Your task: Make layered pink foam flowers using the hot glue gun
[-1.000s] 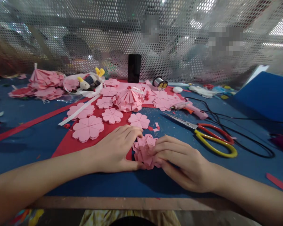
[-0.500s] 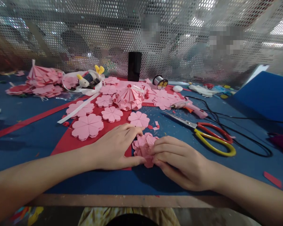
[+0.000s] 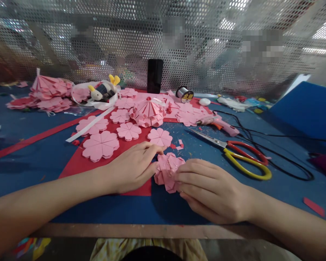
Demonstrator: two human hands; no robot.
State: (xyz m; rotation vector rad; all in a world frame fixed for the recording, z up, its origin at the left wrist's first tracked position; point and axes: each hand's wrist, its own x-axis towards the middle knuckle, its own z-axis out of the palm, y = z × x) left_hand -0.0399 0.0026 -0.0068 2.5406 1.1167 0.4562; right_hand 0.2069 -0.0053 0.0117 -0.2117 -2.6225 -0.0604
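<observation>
A layered pink paper flower (image 3: 167, 170) with folded petals lies on the blue table between my hands, glossy spots on its top. My right hand (image 3: 216, 190) pinches its right edge, the fingertips partly hidden behind the knuckles. From the left, my left hand (image 3: 133, 165) steadies the flower, fingers curled at the upper edge and thumb against the side. Just beyond it lies a flat pink paper flower (image 3: 159, 137), with a larger flat stack of pink petals (image 3: 100, 146) on red paper (image 3: 78, 165) to the left.
Scissors (image 3: 233, 150) with red and yellow handles lie to the right, beside a pink glue gun (image 3: 218, 123) and its black cable (image 3: 285, 168). A pink paper cone piece (image 3: 149, 114), thread spool (image 3: 184, 94) and upright phone (image 3: 155, 76) stand at the back, before a perforated metal screen (image 3: 206, 43).
My left thumb has moved up from the flower's near edge to its left side. The flower has turned slightly between my hands, while my right hand keeps its pinch.
</observation>
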